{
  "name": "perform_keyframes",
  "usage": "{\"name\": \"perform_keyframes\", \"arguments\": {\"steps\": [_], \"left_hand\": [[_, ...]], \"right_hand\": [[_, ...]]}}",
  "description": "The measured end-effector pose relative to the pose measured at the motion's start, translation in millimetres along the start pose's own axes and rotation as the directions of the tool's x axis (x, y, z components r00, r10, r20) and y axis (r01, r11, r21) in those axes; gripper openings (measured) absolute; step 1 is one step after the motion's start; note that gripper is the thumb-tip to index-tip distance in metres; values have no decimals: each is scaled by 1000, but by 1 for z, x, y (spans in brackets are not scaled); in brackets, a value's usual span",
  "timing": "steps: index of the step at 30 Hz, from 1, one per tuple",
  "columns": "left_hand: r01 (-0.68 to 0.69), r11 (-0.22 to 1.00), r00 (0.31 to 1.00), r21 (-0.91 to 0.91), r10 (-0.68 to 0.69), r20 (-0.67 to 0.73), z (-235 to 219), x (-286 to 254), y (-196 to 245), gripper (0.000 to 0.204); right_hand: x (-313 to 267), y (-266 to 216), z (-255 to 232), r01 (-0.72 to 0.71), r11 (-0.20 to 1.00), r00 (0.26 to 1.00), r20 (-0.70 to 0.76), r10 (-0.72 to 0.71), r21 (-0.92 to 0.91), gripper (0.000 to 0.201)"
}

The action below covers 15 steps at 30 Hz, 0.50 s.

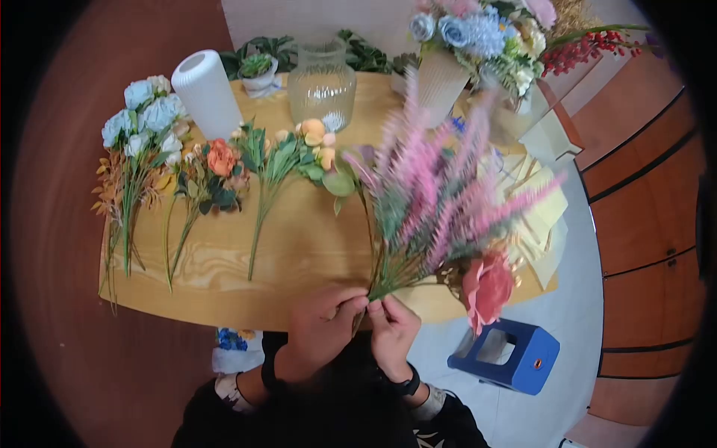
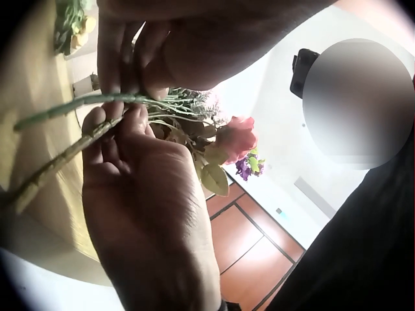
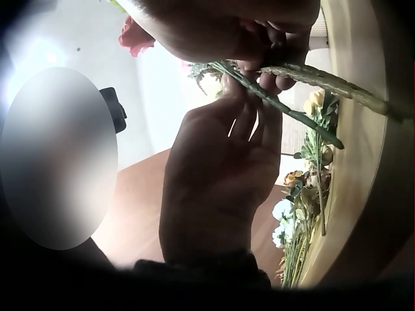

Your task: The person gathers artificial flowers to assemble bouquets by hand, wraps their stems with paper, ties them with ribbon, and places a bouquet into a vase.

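Over the front edge of the wooden table (image 1: 202,261), my left hand (image 1: 321,325) and right hand (image 1: 394,337) meet at the lower stems of a flower bunch. Both pinch stems between thumb and fingers. Feathery pink flower sprays (image 1: 422,179), blurred, fan upward from the hands, and a coral-pink rose (image 1: 489,291) leans out to the right. In the left wrist view, a thick green stem (image 2: 71,103) passes by my left fingers, while a brownish stem (image 2: 58,162) runs through my right fingers. Their cut ends point toward the table.
Left on the table lie blue-and-white flowers (image 1: 153,116), an orange flower stem (image 1: 222,158) and a peach flower stem (image 1: 258,216). Behind stand a white vase (image 1: 205,93), a glass vase (image 1: 321,82) and a bouquet vase (image 1: 441,78). A blue stool (image 1: 534,358) stands right; yellowish paper (image 1: 549,216) lies nearby.
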State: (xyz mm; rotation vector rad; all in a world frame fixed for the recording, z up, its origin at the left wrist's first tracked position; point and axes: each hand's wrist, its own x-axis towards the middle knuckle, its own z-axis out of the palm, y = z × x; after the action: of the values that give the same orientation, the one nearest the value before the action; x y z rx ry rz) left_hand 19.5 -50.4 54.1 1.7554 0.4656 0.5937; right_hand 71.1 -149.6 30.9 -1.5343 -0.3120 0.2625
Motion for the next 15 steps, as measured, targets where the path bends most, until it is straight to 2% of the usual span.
{"name": "perform_keyframes", "arguments": {"steps": [1, 2, 3, 6, 7, 9, 13, 15], "left_hand": [[-5, 1000, 1000, 6, 5, -15, 0, 1, 2, 9], [-99, 994, 995, 41, 100, -23, -1, 1, 3, 11], [-74, 996, 997, 46, 75, -22, -2, 2, 4, 11], [-206, 977, 978, 53, 206, -7, -3, 7, 4, 11], [-193, 980, 981, 56, 194, -8, -4, 9, 5, 11], [-241, 965, 970, 105, 241, 17, -6, 12, 10, 12], [-227, 967, 974, 118, 226, 15, -4, 11, 11, 10], [-293, 938, 956, 182, 293, 29, -4, 11, 11, 11]], "right_hand": [[1, -3, 1, -25, 1000, 1000, 2, 25, -3, 14], [2, -5, 2, -46, 999, 999, -1, 46, 28, 13], [1, -5, 3, -67, 996, 998, -2, 67, 58, 13], [2, -6, 3, -56, 991, 997, 55, 50, 118, 12], [2, -6, 2, -33, 990, 998, 60, 25, 138, 12], [0, 0, -2, -70, 992, 994, 85, 61, 104, 12], [3, 0, 0, -67, 985, 997, 57, 58, 160, 11], [0, 7, -4, -62, 983, 996, 70, 51, 174, 10]]}}
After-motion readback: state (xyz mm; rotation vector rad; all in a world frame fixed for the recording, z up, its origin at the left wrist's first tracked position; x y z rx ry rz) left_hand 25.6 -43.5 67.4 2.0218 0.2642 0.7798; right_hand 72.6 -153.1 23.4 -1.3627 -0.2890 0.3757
